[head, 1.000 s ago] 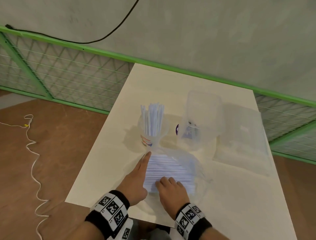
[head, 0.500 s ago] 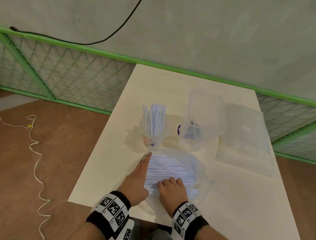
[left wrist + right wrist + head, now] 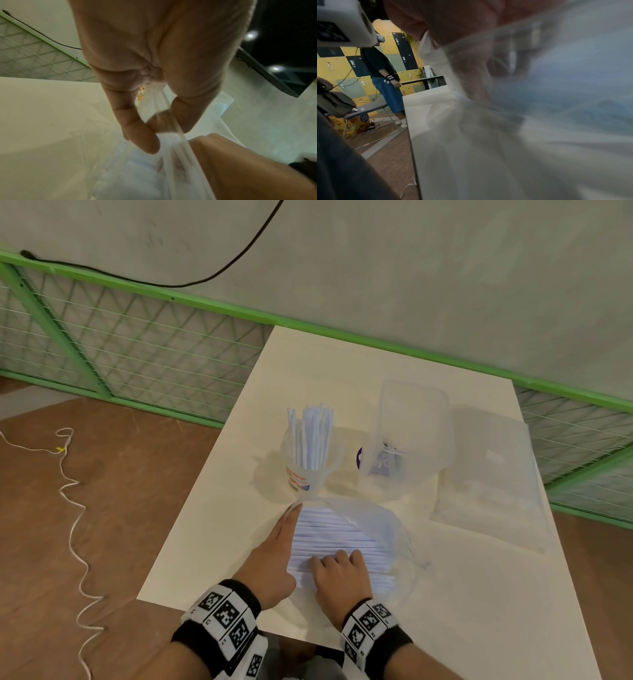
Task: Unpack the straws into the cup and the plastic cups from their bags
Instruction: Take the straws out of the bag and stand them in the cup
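The head view looks forward and steeply down from above the near edge of the bench (image 3: 212,522). The left wrist view sits very close behind the fingers (image 3: 142,136), facing the far wall. The right wrist view, pressed against the straw bag (image 3: 547,94), faces sideways across the room. All three share that bag.

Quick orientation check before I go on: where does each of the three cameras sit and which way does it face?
Head: on the head, looking forward and down at the table, cup of straws and straw bag; both wrists and hands show.
Left wrist: looks along the left hand, which pinches the bag's edge.
Right wrist: looks along the right hand into the blurred bag, a bystander beyond.
Shared: all three views show the straw bag.
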Demonstrator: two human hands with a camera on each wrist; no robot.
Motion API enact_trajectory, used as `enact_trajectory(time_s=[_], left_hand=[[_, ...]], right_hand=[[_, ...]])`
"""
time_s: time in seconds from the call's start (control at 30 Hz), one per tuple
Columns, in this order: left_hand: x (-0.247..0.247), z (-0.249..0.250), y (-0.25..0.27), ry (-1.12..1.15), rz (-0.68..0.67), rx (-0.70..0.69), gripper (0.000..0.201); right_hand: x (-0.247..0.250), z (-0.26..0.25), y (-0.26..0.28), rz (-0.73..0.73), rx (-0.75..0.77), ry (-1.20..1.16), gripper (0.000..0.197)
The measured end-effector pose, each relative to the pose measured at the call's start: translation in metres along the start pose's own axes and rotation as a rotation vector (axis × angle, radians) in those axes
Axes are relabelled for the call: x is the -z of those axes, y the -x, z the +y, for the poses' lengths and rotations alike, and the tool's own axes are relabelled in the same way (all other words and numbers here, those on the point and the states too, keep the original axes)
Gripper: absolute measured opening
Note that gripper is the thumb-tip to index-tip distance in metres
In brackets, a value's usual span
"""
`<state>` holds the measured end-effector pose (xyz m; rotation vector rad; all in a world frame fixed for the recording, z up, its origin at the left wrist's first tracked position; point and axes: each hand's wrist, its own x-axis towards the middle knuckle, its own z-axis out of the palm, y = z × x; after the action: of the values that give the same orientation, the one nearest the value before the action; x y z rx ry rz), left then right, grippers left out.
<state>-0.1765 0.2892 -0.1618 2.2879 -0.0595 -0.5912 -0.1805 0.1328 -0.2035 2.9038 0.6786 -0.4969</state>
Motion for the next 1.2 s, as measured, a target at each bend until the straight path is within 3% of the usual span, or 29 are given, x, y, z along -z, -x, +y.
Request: enact_trajectory(time_s=[0.1,0.4,0.53,0.8,0.9,1.03,1.1,1.2], left_hand=[[0.000,0.000,0.000,0.005,-0.001,0.003,0.113],[0.001,0.001,0.000,0.011,0.013,-0.003,0.114],[0.000,0.000,0.000,0.015,0.006,-0.002,0.114],[0.006,-0.001,0.001,0.012,0.015,-0.013,0.113],[0.008,-0.002,0.000,0.034,0.017,-0.025,0.112],[0.010,-0.001,0.002,0.064,0.027,-0.015,0.111],[0.011,-0.002,0.003,0.080,0.026,-0.009,0.112],[0.011,-0.002,0.002,0.080,0.023,-0.007,0.112]], right_hand=[[-0.003,0.001,0.001,0.050,0.009,0.020,0.029],[-0.001,-0.002,-0.002,0.012,0.008,0.004,0.014],[0.000,0.000,-0.003,-0.043,0.003,-0.027,0.026],[0.001,0.011,0.005,-0.058,0.070,-0.105,0.028],[0.002,0.024,0.006,0.061,0.046,-0.216,0.033],[0.009,0.044,0.012,0.194,0.003,-0.388,0.020],[0.024,0.050,0.019,0.275,-0.025,-0.679,0.013],[0.046,0.052,0.030,0.390,-0.164,-1.159,0.027]])
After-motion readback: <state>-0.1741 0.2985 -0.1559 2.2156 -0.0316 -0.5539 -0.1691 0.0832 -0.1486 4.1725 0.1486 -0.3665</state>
